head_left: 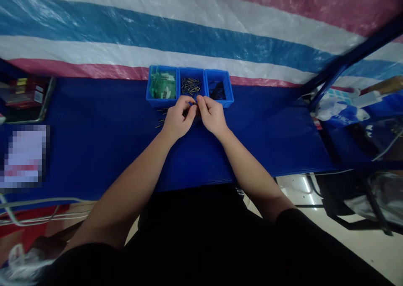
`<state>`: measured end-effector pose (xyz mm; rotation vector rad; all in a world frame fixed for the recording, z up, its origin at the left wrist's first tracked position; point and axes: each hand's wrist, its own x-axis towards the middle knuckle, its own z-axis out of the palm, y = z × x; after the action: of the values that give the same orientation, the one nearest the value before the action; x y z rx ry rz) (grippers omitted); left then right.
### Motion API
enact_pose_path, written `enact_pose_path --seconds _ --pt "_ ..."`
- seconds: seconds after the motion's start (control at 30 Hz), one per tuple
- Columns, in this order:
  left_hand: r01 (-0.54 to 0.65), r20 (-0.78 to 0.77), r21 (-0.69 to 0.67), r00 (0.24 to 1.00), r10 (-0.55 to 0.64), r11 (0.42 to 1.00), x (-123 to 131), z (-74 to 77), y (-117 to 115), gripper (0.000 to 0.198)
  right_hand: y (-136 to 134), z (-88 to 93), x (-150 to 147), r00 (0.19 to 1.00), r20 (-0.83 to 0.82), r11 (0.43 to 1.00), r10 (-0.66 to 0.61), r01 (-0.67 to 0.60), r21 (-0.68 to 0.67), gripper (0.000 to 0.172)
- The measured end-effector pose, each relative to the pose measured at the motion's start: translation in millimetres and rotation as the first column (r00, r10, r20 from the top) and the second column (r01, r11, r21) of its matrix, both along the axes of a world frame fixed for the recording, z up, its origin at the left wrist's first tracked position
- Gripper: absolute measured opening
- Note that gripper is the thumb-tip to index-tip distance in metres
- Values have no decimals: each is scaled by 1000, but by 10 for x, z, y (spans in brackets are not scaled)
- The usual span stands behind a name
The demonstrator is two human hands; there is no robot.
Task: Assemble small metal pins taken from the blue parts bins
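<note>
My left hand (179, 117) and my right hand (213, 114) meet just in front of the middle blue bin (191, 69). The fingers of both are pinched together, closed around something small that I cannot make out. That middle bin holds many small dark and brass-coloured metal pins (190, 85). Beside my left hand, several similar pins (160, 123) lie loose on the blue table; my hand partly covers them. In the left bin (149, 93) is a green plastic bag (163, 84) with whitish pieces. Small black parts (218, 91) lie in the right bin (231, 93).
The three bins stand side by side on the blue table (94, 135), against a striped plastic sheet (126, 25). Far left are red boxes (27, 93) on a tray and a blurred pale sheet (25, 156). At right, a blue metal frame (333, 74) stands before bagged items (338, 109).
</note>
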<state>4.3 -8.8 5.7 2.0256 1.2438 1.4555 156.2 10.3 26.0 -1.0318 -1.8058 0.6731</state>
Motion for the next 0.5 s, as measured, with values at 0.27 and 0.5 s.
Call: enact_pose_path --seconds 0.27,0.5 --pt "-13 15 11 1000 13 1000 41 25 -37 22 -49 42 -37 1000 5 998 6 -6 63 51" --pt "-5 7 20 1000 5 1000 48 23 -40 22 -42 -9 -43 1000 -5 999 0 1 42 50"
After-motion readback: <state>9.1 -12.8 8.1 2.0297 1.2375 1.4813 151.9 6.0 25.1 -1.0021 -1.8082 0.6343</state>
